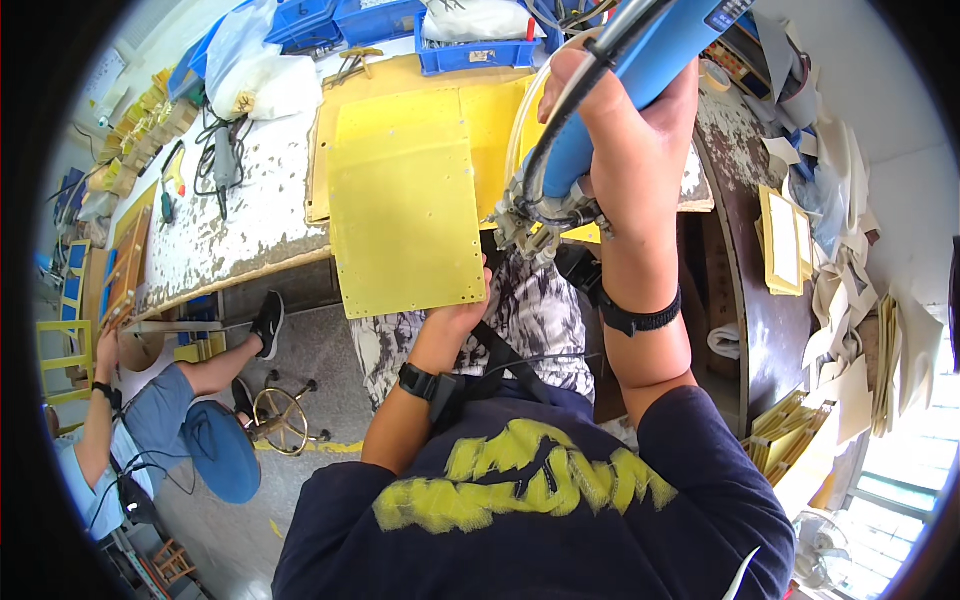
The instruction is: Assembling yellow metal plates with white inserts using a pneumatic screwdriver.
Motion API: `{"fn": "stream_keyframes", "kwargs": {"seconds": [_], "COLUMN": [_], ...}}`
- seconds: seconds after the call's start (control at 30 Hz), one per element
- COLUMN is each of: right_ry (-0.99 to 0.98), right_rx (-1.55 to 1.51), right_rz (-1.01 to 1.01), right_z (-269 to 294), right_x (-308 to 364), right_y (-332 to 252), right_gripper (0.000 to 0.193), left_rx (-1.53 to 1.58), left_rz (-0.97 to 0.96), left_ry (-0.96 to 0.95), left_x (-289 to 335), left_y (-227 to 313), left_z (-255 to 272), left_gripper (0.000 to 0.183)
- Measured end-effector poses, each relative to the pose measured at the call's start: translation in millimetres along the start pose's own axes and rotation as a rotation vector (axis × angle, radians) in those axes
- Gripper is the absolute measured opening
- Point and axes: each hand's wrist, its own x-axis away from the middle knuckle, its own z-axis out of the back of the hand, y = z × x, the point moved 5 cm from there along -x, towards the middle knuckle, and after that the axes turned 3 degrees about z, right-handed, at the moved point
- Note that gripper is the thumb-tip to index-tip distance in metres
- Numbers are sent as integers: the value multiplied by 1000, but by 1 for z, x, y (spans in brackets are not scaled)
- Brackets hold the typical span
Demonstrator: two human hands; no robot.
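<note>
My right hand is wrapped round a blue cylindrical tool, which slants down toward me. A black cable and a clear tube run along the tool, and metal fittings sit at its lower end. With my left hand I grip the near right edge of a yellow panel, my fingers mostly hidden beneath it. Small holes line the panel's edges. It overhangs the front of the workbench, above my lap, and its far part lies over other yellow sheets.
Blue bins with small parts stand at the back of the worn white workbench. A corded tool lies to the left. Another person works at far left, near a blue stool. Stacked sheets and paper crowd the right wall.
</note>
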Motion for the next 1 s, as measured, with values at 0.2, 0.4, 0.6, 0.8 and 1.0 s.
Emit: {"fn": "stream_keyframes", "kwargs": {"seconds": [0.2,0.4,0.6,0.8,1.0], "right_ry": [-20,-116,-243,-158,-148], "right_rx": [-12,24,-268,78,-1], "right_rz": [6,200,360,237,188], "right_z": [1,-7,-18,-6,-17], "right_x": [-4,-18,-20,-16,-11], "right_y": [6,13,16,24,29], "right_gripper": [61,15,36,19,19], "left_rx": [-46,13,86,102,128], "left_rz": [-49,-36,7,-28,-3], "left_ry": [144,64,-119,76,61], "left_x": [14,17,19,27,23], "left_y": [6,3,3,0,0], "left_z": [-31,-44,-47,-45,-38], "left_gripper": [19,16,19,12,12]}}
